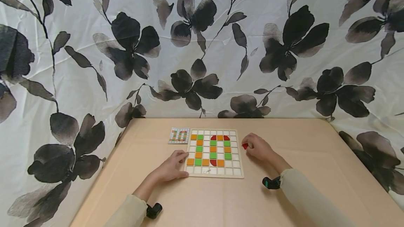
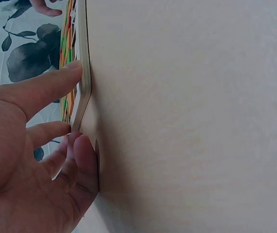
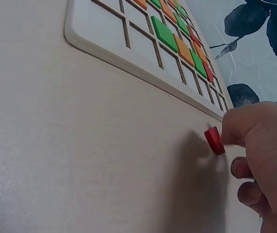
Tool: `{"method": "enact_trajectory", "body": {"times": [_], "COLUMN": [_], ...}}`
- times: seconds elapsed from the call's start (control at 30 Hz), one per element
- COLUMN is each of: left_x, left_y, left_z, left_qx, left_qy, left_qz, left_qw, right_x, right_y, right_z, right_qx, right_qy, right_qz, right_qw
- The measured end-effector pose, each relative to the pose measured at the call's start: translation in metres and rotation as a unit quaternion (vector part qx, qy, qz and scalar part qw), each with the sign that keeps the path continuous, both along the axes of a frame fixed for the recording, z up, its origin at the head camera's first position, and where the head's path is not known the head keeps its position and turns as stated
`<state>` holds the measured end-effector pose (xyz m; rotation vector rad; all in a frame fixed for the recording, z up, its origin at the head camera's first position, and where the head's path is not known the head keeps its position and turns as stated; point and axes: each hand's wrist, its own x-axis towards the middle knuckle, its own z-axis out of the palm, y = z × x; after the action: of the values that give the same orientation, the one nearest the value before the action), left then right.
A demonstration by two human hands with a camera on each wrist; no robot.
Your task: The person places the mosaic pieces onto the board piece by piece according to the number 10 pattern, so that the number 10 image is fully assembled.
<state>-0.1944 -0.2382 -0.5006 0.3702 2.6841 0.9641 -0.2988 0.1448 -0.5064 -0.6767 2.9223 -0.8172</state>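
A wooden grid board (image 1: 217, 176) lies on the table, with orange, green and red tiles seated among white squares. At its left edge rests my left hand (image 1: 172, 165), thumb near the front corner and fingertips farther up the side. The left wrist view shows that thumb (image 2: 56, 85) lying fairly straight against the wooden frame. Just beyond the board's right edge, my right hand (image 1: 258, 148) pinches a small red tile (image 3: 215, 141) between thumb and index finger. The tile is tilted close over the tabletop, and part of it is hidden by the fingers.
A small pattern card (image 1: 179, 136) with a coloured grid lies against the board's upper left corner. The light wooden table (image 1: 221, 202) meets a floral cloth (image 1: 233, 52) hanging behind it. Black wrist devices sit at both sleeves.
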Motion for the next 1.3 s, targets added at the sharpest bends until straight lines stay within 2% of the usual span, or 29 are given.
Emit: {"method": "enact_trajectory", "body": {"times": [0.17,0.3,0.6,1.0,1.3], "left_x": [0.0006,0.0004,0.0009,0.0001,0.0005], "left_y": [-0.0008,-0.0012,-0.0011,-0.0008,0.0009], "left_z": [-0.0005,-0.001,0.0009,-0.0009,0.0021], "left_qx": [0.003,0.004,0.009,0.004,0.004], "left_qy": [-0.004,-0.003,0.008,0.004,0.006], "left_qz": [0.006,0.005,-0.007,0.0,0.0], "left_qw": [1.0,1.0,0.9999,1.0,1.0], "right_x": [0.0042,0.0053,0.0062,0.0049,0.0019], "right_y": [-0.0011,-0.0015,-0.0007,-0.004,-0.0072], "right_z": [0.0005,-0.0013,-0.0033,-0.0033,-0.0055], "right_qx": [0.034,0.051,0.053,0.05,0.056], "right_qy": [0.009,0.008,0.014,0.014,0.042], "right_qz": [-0.043,-0.053,-0.062,-0.054,-0.038], "right_qw": [0.9984,0.9973,0.9965,0.9972,0.9968]}}
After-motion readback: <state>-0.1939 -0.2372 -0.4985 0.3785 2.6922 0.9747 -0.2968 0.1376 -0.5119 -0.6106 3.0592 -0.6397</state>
